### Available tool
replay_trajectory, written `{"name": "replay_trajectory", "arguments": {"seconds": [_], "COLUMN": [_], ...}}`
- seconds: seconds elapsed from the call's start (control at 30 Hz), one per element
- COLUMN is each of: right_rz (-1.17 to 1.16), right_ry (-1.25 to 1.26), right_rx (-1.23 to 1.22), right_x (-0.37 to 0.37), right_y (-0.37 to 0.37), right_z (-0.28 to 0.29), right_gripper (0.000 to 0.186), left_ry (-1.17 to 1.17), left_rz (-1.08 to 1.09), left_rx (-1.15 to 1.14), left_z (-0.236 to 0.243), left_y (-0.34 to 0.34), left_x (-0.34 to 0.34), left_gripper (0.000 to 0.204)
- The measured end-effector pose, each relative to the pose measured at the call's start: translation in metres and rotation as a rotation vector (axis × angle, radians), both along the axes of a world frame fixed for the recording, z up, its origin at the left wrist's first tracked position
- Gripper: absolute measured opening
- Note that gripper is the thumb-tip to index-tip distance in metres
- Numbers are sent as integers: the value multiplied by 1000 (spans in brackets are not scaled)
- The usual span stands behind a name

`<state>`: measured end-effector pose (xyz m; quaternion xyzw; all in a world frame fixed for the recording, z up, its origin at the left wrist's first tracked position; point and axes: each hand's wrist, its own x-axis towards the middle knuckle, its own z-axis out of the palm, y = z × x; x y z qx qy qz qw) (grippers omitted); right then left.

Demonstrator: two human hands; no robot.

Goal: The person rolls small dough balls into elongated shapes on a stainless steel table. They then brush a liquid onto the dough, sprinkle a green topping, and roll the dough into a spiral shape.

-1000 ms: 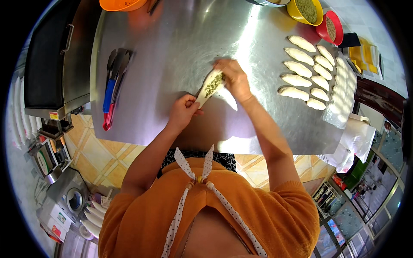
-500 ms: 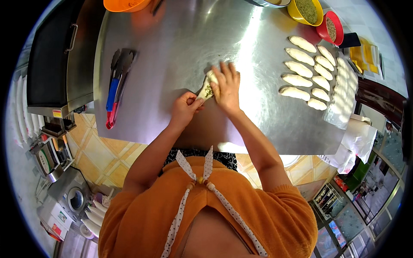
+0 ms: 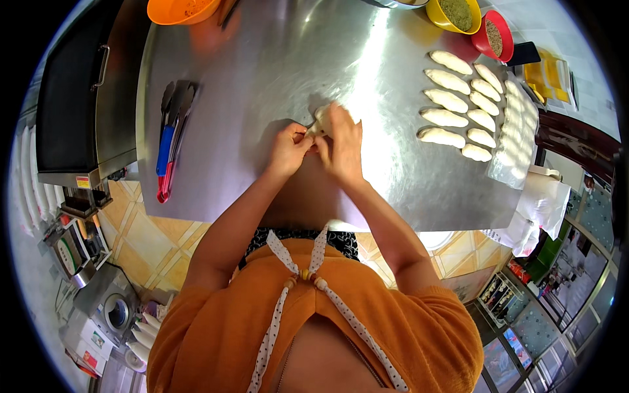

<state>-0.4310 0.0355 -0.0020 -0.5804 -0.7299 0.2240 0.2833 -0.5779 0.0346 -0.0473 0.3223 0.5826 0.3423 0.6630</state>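
Both hands work on a small piece of pale dough (image 3: 321, 122) at the middle of a steel table (image 3: 249, 85). My left hand (image 3: 290, 149) pinches the dough's near end between thumb and fingers. Over its right side lies my right hand (image 3: 342, 145), fingers curved along it and thumb close to the left fingertips. Most of the dough is hidden under the fingers, and no filling shows on it now. To the right, shaped dough rolls (image 3: 446, 100) lie in two slanting columns.
Tongs with blue and red handles (image 3: 168, 150) lie at the left. An orange bowl (image 3: 177, 13) stands far left; yellow (image 3: 452, 23) and red (image 3: 476, 42) bowls with crumbly contents stand far right, beside a dark phone (image 3: 524, 54). Plastic-covered dough pieces (image 3: 514, 134) line the right edge.
My left hand has moved up the dough, closer to the right. My right fingers have curled in, and the green filling that showed on the dough is out of sight.
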Motion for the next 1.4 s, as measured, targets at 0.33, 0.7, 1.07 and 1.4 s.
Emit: {"name": "replay_trajectory", "arguments": {"seconds": [0.33, 0.7, 1.07, 1.4], "right_rz": [-113, -215, 341, 430], "right_ry": [33, 73, 136, 114], "right_rx": [154, 40, -127, -103], "right_x": [14, 21, 28, 29], "right_y": [42, 55, 35, 70], "right_z": [-25, -10, 27, -20], "right_gripper": [50, 47, 92, 74], "left_ry": [-4, 55, 411, 381], "left_rz": [-19, -10, -224, -219], "left_rx": [-41, 43, 134, 139], "left_z": [11, 20, 29, 44], "left_y": [-2, 0, 26, 33], "left_x": [-5, -8, -10, -11], "left_gripper": [10, 12, 28, 33]}}
